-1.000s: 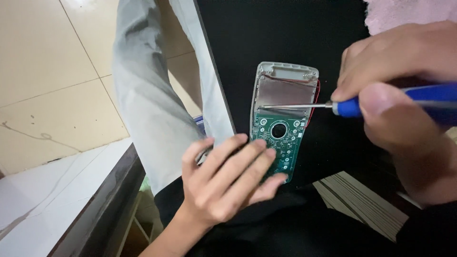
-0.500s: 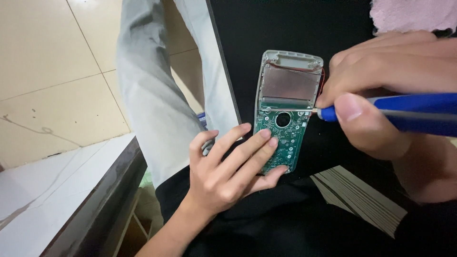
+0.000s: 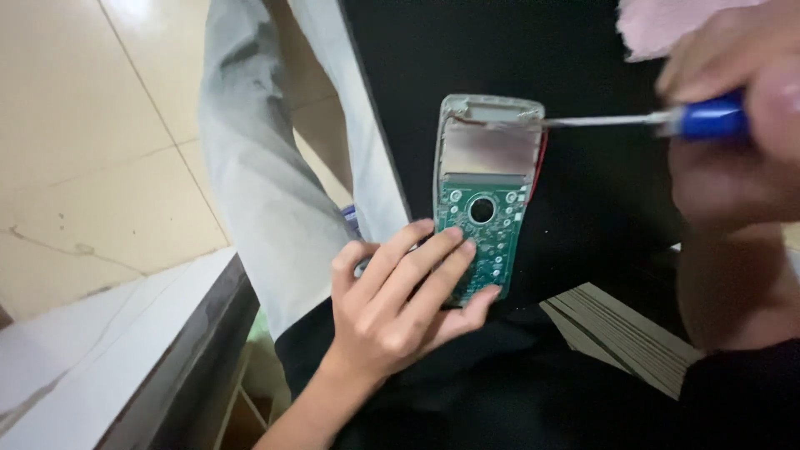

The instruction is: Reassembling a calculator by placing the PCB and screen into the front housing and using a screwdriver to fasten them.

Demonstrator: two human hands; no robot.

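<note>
view: our single head camera | facing: steeply down over our lap | range: close to our hands | overlap: none

The opened device (image 3: 485, 196) lies on the worktop (image 3: 583, 67), the left hand (image 3: 400, 304) at its 7 o'clock, the screwdriver (image 3: 642, 121) at 2 o'clock.
</note>
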